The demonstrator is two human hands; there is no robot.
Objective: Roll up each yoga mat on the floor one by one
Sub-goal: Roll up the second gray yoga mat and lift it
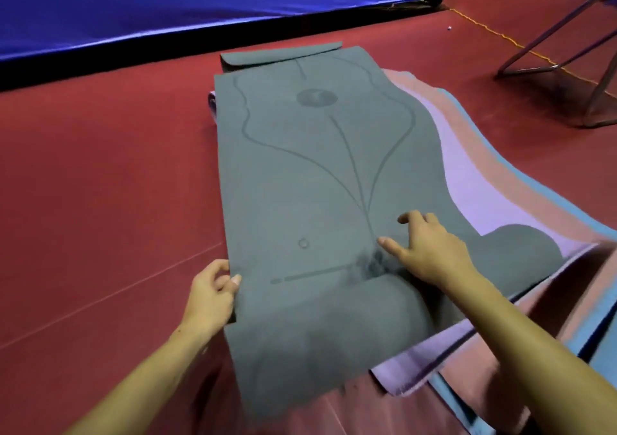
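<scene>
Open red floor left of the mat stack, blue curtain walling the far side, metal chair legs crowding far right, layered mat edges blocking right.

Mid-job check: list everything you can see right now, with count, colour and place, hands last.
grey mat: one, dark grey with a printed line pattern, on top of the stack, far end folded over, near end humped and wrinkled
lilac mat: one, pale purple, directly under the grey mat, showing along its right side
pink mat: one, under the lilac mat, edge showing on the right
blue mat: one, light blue, lowest visible, edge at far right
floor: red, all around the stack
blue drape: one, along the far wall
metal frame: one, grey, upper right
left hand: pinching the grey mat's left edge
right hand: fingers spread, pressing on the grey mat
</scene>
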